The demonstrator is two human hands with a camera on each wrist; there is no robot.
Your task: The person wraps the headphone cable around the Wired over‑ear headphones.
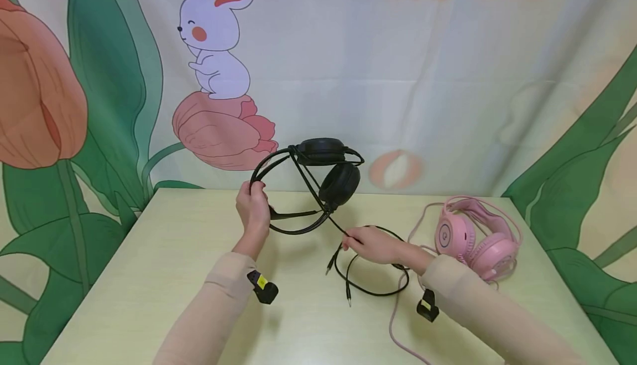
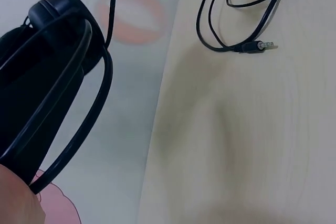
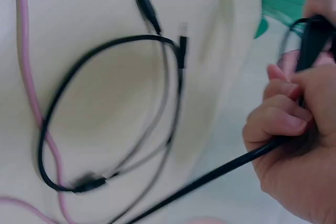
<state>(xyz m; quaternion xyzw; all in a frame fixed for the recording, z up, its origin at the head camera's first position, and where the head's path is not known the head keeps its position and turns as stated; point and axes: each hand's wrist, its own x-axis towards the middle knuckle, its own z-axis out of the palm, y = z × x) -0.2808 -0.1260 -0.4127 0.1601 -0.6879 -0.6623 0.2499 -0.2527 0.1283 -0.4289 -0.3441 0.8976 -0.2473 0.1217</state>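
The black headphones (image 1: pixel 340 184) are held raised at the head view's centre, the headband gripped by the left hand (image 1: pixel 254 207) at their 9 o'clock. At 4 o'clock, the black cable (image 3: pixel 210 178) is clasped in the right hand's (image 1: pixel 373 244) curled fingers. Gentle tension is advised; snagging on the crossed pink cable (image 1: pixel 395 321), 5 o'clock, is judged possible.

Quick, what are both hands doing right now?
Left hand: closed, holding the black headphones.
Right hand: closed, holding their black cable.
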